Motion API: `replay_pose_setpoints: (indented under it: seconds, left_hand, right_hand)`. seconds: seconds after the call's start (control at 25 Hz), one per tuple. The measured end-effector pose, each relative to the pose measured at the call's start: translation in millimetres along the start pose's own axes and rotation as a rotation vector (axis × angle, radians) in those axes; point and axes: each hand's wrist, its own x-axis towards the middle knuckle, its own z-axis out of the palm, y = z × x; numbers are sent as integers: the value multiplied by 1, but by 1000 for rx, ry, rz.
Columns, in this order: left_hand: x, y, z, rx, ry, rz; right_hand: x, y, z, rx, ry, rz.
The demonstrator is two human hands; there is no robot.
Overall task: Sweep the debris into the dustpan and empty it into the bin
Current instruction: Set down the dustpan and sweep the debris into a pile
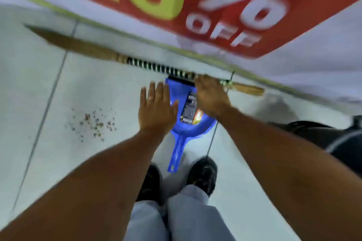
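Observation:
A blue dustpan lies on the white tiled floor in front of my feet, its handle toward me and a printed label inside it. A straw broom with a black-and-white striped handle lies along the foot of the wall behind the pan. A small patch of brown debris is scattered on the tiles to the left of the pan. My left hand hovers flat and open over the pan's left edge. My right hand lies over the broom handle by the pan's far rim. Blur hides whether its fingers grip the handle.
A red banner with yellow and white lettering hangs low on the wall just beyond the broom. A dark round object, possibly a bin, stands at the right. My black shoes flank the dustpan handle.

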Motion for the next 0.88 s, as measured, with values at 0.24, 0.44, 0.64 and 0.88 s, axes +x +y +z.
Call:
replay_pose_setpoints:
  seconds: [0.24,0.44,0.64,0.88]
  left_hand:
    - [63,-18,78,12,79,110]
    - [25,-34,54,15,41,58]
    - [-63,-40,-30,-29,-63,-115]
    - [-171,-43,-154,-68,-60,-120]
  right_hand:
    - [94,5,64,-116,63,159]
    - [78,-13,37,-159,38,222]
    - [-5,-54,-40,2,-29,55]
    - [-117,-109,-132,176,-117,324]
